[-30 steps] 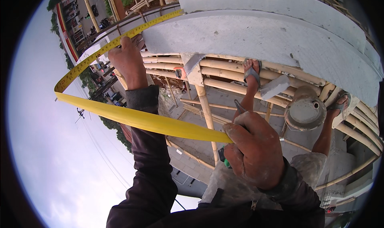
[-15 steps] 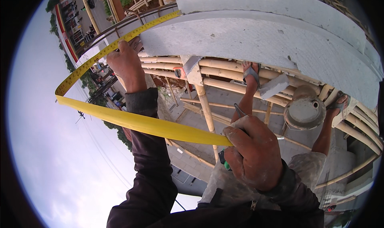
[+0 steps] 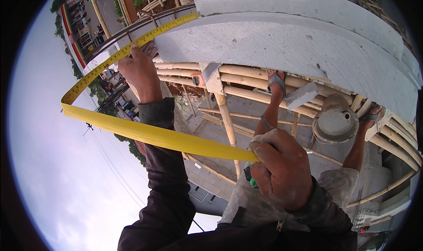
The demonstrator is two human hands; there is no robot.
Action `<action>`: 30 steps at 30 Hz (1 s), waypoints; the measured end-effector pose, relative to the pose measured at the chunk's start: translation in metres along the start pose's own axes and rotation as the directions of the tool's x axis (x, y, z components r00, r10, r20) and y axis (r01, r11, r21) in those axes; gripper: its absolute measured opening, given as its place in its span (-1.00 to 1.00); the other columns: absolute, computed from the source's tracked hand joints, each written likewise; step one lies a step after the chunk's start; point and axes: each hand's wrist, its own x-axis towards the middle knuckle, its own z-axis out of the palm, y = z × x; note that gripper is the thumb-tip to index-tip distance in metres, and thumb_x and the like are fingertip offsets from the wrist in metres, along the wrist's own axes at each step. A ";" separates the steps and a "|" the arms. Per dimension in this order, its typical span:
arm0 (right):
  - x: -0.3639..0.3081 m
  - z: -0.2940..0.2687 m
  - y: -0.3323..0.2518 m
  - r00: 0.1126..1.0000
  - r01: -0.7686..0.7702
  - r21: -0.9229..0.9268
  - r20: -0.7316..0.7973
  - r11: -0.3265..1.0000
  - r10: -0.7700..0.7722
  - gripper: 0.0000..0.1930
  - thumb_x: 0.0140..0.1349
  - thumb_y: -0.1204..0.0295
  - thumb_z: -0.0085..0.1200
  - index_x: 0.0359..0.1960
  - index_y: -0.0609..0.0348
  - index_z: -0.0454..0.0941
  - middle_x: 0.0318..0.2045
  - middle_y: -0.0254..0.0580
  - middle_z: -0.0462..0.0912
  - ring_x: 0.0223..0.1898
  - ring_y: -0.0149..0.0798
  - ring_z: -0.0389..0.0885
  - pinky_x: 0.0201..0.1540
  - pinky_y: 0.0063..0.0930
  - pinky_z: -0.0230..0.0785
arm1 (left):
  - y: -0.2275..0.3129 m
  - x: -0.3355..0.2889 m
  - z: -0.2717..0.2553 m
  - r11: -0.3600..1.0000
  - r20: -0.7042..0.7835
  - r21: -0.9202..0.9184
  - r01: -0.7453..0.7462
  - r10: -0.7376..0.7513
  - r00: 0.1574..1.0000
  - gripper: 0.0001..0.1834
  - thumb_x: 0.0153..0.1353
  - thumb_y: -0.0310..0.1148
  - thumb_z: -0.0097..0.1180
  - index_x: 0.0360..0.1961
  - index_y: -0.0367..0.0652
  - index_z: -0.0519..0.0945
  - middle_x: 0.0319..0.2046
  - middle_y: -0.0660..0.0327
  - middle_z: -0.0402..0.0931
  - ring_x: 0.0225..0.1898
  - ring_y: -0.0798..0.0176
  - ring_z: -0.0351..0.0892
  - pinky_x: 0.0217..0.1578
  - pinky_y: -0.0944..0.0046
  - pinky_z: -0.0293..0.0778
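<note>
A yellow tape measure blade [image 3: 158, 136] runs along the end of a pale concrete block [image 3: 264, 39], extends out to the left, then bends sharply back toward me. My left hand [image 3: 141, 74] is closed on the blade beside the block's left end, thumb on top and the other fingers partly hidden. Lower right, my right hand [image 3: 286, 169] grips the returning stretch of blade between thumb and fingers. Just below that hand shows a green and black object [image 3: 250, 177], mostly covered; I cannot tell whether it is the tape's case.
Bamboo poles [image 3: 246, 70] form a scaffold under my sandalled feet [image 3: 276, 81], high above paving. A handsaw with an orange handle [image 3: 197, 79] lies on it. A cement-smeared bucket [image 3: 335, 124] and a loose block piece [image 3: 303, 95] are near my feet. Another block course [image 3: 286, 4] lies beyond.
My right hand has shifted slightly to the right with its end of the blade. My left hand and the bend in the blade look almost unmoved.
</note>
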 end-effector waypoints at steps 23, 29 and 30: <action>-0.023 0.009 0.023 1.000 0.012 0.029 0.011 1.000 -0.013 -0.71 -0.12 0.51 0.26 -0.29 0.23 0.52 -0.40 -0.12 0.38 -0.37 -0.07 0.47 -0.29 -0.19 0.37 | 0.000 0.003 -0.003 0.999 0.053 0.046 -0.022 0.020 0.998 -0.69 0.36 -0.51 -0.12 -0.05 -0.65 0.41 -0.19 -0.22 0.57 -0.19 -0.05 0.70 -0.28 0.15 0.76; -0.040 -0.016 -0.003 0.995 -0.038 0.015 -0.095 0.999 0.039 -0.78 -0.04 0.55 0.14 -0.30 0.33 0.53 -0.40 -0.05 0.42 -0.41 -0.01 0.49 -0.37 -0.20 0.37 | 0.009 0.010 0.005 0.981 0.077 0.098 -0.168 0.161 0.984 -0.75 0.34 -0.52 -0.01 -0.10 -0.58 0.49 -0.18 -0.09 0.60 -0.17 0.08 0.71 -0.27 0.25 0.74; -0.046 -0.026 -0.012 0.991 -0.054 -0.021 -0.124 0.998 0.051 -0.81 -0.01 0.56 0.10 -0.31 0.35 0.53 -0.41 -0.04 0.43 -0.42 -0.01 0.49 -0.37 -0.21 0.37 | 0.013 0.009 0.009 0.986 0.071 0.051 -0.157 0.153 0.986 -0.77 0.30 -0.54 0.04 -0.09 -0.51 0.53 -0.19 -0.05 0.62 -0.19 0.16 0.70 -0.26 0.30 0.72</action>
